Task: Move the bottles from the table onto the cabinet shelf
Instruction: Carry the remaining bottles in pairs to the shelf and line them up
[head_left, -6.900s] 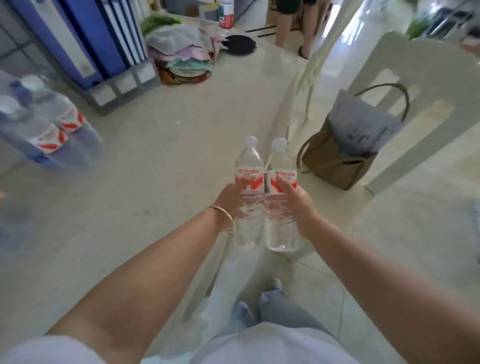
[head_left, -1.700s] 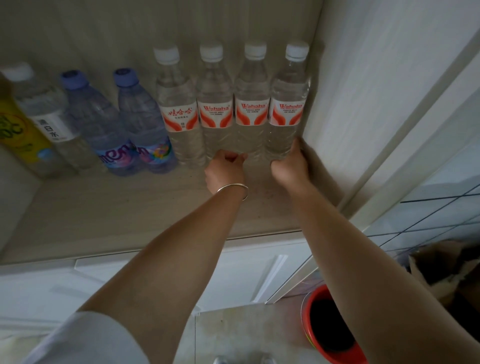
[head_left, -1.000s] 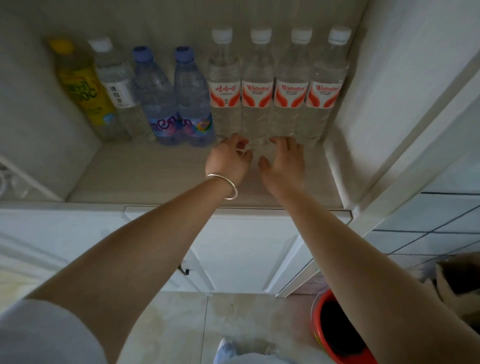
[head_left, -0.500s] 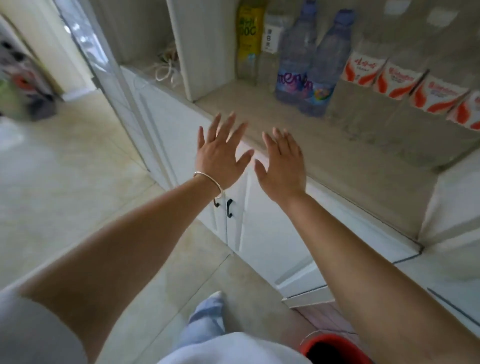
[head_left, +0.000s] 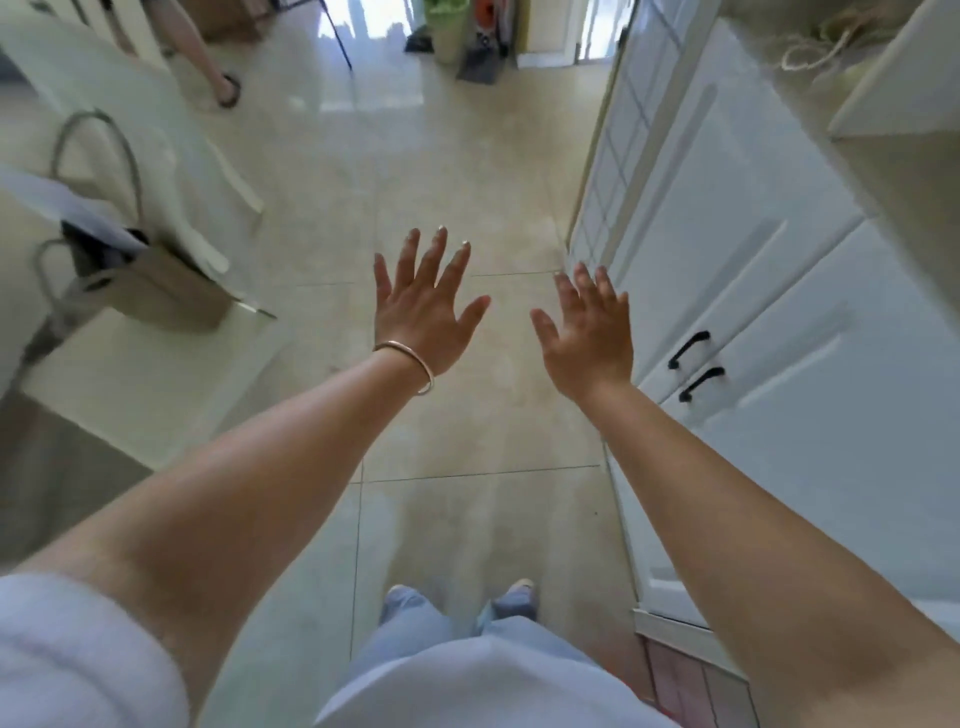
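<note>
Turned away from shelf since earlier; left hand (head_left: 423, 306) and right hand (head_left: 589, 332) spread, empty; bottles shelved, table's remainder unseen.

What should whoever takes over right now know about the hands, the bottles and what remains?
Left hand: open, fingers spread, holding nothing, bangle on the wrist.
Right hand: open, holding nothing, beside the white cabinet doors.
Bottles: none in view now; the last two were set on the cabinet shelf about a second ago, closing a row of four.
Done: that pair delivered, hands released, body turned away over the tiled floor.
Left: go back to the table, out of view; earlier more bottles stood there.
</note>
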